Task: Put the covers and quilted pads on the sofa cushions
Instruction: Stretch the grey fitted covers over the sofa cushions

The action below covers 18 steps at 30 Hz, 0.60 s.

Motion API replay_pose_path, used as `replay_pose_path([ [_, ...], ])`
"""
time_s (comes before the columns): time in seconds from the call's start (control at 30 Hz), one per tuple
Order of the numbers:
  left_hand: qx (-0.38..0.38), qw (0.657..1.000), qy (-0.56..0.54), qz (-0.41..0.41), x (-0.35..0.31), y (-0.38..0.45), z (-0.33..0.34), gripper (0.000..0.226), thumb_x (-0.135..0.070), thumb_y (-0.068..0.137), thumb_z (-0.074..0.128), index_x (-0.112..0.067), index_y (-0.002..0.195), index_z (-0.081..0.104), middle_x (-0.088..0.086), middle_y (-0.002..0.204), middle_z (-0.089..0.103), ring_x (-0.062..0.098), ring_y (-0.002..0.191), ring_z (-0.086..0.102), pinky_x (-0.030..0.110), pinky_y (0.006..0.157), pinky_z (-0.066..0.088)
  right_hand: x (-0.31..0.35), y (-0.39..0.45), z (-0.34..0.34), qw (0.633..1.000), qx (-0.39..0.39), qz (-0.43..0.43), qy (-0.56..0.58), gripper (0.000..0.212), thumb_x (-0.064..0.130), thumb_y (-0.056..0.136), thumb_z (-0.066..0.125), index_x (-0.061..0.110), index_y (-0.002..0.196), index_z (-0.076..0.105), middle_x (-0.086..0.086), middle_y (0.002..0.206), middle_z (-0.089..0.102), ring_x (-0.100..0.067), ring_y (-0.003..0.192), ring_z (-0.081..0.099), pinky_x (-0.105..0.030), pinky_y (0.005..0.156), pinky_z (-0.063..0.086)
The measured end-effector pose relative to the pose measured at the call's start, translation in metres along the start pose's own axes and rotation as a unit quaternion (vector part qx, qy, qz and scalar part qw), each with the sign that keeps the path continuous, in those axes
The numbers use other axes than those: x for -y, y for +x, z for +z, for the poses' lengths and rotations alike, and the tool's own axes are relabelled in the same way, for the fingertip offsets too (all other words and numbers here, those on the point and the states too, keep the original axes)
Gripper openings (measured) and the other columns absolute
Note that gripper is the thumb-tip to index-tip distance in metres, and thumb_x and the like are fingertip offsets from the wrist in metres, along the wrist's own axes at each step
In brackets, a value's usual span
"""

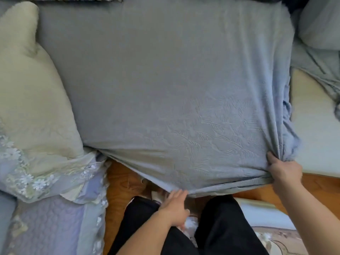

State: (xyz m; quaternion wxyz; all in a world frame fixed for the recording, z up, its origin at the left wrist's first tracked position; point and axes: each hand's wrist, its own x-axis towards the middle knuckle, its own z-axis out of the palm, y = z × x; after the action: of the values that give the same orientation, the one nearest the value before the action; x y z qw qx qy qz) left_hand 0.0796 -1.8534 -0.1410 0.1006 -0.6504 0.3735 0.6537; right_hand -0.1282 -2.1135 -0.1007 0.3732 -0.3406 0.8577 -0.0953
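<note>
Leaf-embossed blue-grey cover (184,100), corner bunched in right hand (284,172)

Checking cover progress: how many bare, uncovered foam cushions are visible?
1. The bare cream foam cushion lies right of the blue-grey cover, which the right hand grips at its near corner. Others may be hidden off-frame.

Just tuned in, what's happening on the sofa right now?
A person is fitting a grey-blue cover over a seat cushion. The right hand grips bunched fabric at the near right corner, while the left hand reaches under the front edge, its fingers out of sight. The cover lies smooth on top but is wrinkled along the front. A lace-trimmed quilted pad lies to the left, and a bare cream cushion sits to the right.
</note>
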Motion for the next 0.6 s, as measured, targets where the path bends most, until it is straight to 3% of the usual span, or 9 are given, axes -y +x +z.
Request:
replay_pose_path([
  [0.1,-0.006,0.998,0.042,-0.044,-0.014,0.048,0.015,0.079,-0.034,0.101,0.047,-0.024,0.160,-0.004,-0.004,0.168,-0.011,0.023,0.153,-0.018,0.043,0.125,0.008,-0.007,0.020,0.017,0.999,0.018,-0.025,0.040,0.083,0.058,0.064,0.081,0.009,0.127,0.063,-0.009,0.120,0.068,-0.031,0.109,0.064,-0.048,0.101,0.051],
  [0.2,-0.094,0.992,0.052,-0.067,-0.021,0.073,-0.012,0.078,-0.035,0.099,0.045,-0.022,0.161,0.001,0.004,0.168,-0.007,0.029,0.154,-0.014,0.047,0.125,-0.001,-0.005,0.029,0.036,0.996,0.026,-0.045,0.075,0.065,0.038,0.080,0.081,0.008,0.132,0.058,0.000,0.118,0.062,-0.022,0.110,0.060,-0.035,0.102,0.047],
  [0.27,-0.162,0.984,0.010,-0.066,-0.014,0.074,-0.043,0.068,-0.036,0.099,0.044,-0.025,0.159,0.014,0.006,0.168,0.007,0.029,0.154,-0.004,0.046,0.125,-0.001,-0.007,0.034,0.052,0.996,0.023,-0.044,0.069,0.056,0.031,0.085,0.078,0.004,0.131,0.058,-0.005,0.118,0.063,-0.024,0.111,0.061,-0.037,0.102,0.048],
  [0.37,-0.212,0.972,-0.082,-0.052,0.018,0.058,-0.084,0.051,-0.033,0.101,0.045,-0.031,0.151,0.040,0.001,0.159,0.033,0.023,0.149,0.019,0.039,0.124,0.014,-0.001,0.026,0.084,1.000,0.030,-0.001,0.002,0.067,0.034,0.083,0.080,0.003,0.135,0.053,-0.015,0.131,0.061,-0.032,0.121,0.059,-0.045,0.107,0.046],
  [0.47,-0.267,0.934,-0.219,-0.085,0.070,0.038,-0.110,0.039,-0.027,0.100,0.050,-0.026,0.139,0.058,-0.001,0.146,0.049,0.020,0.134,0.046,0.029,0.114,0.033,0.029,-0.002,0.111,0.979,-0.086,0.022,-0.183,0.076,0.022,0.081,0.077,0.005,0.143,0.035,-0.022,0.146,0.041,-0.040,0.135,0.040,-0.048,0.111,0.035],
  [0.5,-0.291,0.910,-0.271,-0.120,0.092,0.032,-0.117,0.035,-0.025,0.100,0.050,-0.025,0.134,0.062,-0.001,0.141,0.054,0.020,0.127,0.052,0.029,0.107,0.039,0.042,-0.020,0.119,0.963,-0.128,-0.037,-0.234,0.073,0.018,0.082,0.073,0.007,0.143,0.034,-0.023,0.148,0.036,-0.042,0.137,0.035,-0.050,0.111,0.031],
  [0.53,-0.312,0.878,-0.328,-0.152,0.115,0.027,-0.122,0.033,-0.022,0.101,0.049,-0.024,0.130,0.063,-0.001,0.137,0.057,0.021,0.121,0.056,0.029,0.102,0.043,0.051,-0.038,0.130,0.943,-0.131,-0.149,-0.266,0.067,0.016,0.083,0.068,0.007,0.141,0.037,-0.023,0.147,0.036,-0.043,0.135,0.034,-0.051,0.110,0.031],
  [0.6,-0.338,0.805,-0.443,-0.202,0.165,0.029,-0.128,0.029,-0.019,0.100,0.047,-0.027,0.121,0.064,-0.001,0.132,0.061,0.022,0.116,0.059,0.035,0.102,0.047,0.055,-0.077,0.166,0.854,-0.033,-0.429,-0.292,0.048,0.011,0.086,0.060,0.005,0.132,0.049,-0.022,0.133,0.046,-0.041,0.124,0.041,-0.048,0.102,0.035],
])
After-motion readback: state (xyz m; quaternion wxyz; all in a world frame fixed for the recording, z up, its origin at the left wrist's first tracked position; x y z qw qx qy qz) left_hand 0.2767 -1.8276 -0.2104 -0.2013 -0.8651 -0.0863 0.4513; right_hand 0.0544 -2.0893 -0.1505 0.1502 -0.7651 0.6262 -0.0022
